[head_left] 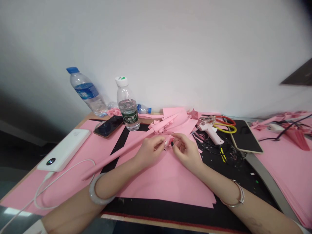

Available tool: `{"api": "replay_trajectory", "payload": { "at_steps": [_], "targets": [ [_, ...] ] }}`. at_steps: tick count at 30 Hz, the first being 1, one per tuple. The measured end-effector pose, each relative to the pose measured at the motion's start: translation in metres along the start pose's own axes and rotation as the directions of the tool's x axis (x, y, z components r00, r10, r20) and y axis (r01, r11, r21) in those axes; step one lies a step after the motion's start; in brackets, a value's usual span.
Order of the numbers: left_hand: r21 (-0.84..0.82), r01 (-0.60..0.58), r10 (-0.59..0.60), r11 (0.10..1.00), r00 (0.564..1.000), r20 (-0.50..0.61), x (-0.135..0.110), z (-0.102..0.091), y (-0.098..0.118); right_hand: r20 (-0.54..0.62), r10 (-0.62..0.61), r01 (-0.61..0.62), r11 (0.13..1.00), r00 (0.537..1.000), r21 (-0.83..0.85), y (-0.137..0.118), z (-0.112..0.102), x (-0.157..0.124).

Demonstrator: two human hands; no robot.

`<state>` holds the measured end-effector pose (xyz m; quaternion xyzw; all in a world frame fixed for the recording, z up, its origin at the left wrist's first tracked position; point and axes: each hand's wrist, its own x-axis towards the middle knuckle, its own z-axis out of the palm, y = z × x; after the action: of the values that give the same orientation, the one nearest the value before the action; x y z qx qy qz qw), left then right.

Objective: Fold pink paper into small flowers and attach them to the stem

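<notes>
Fingertips (163, 140) of the left hand (149, 151) and right hand (186, 152) pinch a small folded pink paper piece (169, 141) between them, above a pink sheet (165, 182) on a black cutting mat (156, 211), on a wooden desk (85, 117) against a white wall (156, 55).

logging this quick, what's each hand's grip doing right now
left hand: closed, pinching a pink paper piece
right hand: closed, pinching the same pink paper piece

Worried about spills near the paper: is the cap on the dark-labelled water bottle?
On: the white cap sits on top of the dark-labelled water bottle, covering its neck.
</notes>
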<state>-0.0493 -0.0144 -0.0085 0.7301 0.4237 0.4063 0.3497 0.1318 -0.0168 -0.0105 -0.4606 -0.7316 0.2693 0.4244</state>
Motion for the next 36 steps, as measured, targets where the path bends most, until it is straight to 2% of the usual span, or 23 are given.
{"api": "replay_trajectory", "payload": {
  "at_steps": [12,16,18,20,23,25,28,31,36],
  "targets": [
    [0.018,-0.012,0.012,1.000,1.000,-0.005,0.001,-0.001,0.001,0.005,0.001,-0.001,1.000,1.000,0.003,-0.001,-0.001,0.000],
    [-0.008,0.028,-0.028,1.000,1.000,0.002,-0.001,-0.001,0.002,0.000,0.022,-0.022,1.000,1.000,0.020,0.004,0.000,0.000],
    [-0.072,0.077,-0.077,0.994,0.997,0.002,-0.001,-0.001,0.003,-0.021,0.031,-0.029,0.997,0.999,0.067,0.007,0.002,0.000],
    [-0.220,0.154,-0.155,0.963,0.988,0.016,0.000,0.000,0.002,-0.064,0.020,-0.013,0.994,0.998,0.111,0.009,0.003,0.000],
    [-0.436,0.258,-0.254,0.862,0.965,0.070,0.002,0.003,-0.001,-0.133,-0.026,0.040,0.994,0.991,0.103,0.008,0.002,0.000],
    [-0.516,0.291,-0.264,0.806,0.956,0.128,0.003,0.005,-0.004,-0.154,-0.053,0.065,0.995,0.987,0.074,0.005,0.001,0.000],
    [-0.575,0.332,-0.258,0.748,0.943,0.209,0.004,0.007,-0.006,-0.151,-0.115,0.122,0.992,0.982,0.041,0.002,-0.001,0.000],
    [-0.593,0.364,-0.273,0.718,0.931,0.242,0.002,0.008,-0.006,-0.133,-0.173,0.177,0.984,0.976,0.015,0.000,-0.001,0.001],
    [-0.596,0.331,-0.266,0.732,0.944,0.196,0.001,0.008,-0.006,-0.145,-0.156,0.159,0.987,0.977,0.012,0.001,0.001,0.001]
  ]
}}
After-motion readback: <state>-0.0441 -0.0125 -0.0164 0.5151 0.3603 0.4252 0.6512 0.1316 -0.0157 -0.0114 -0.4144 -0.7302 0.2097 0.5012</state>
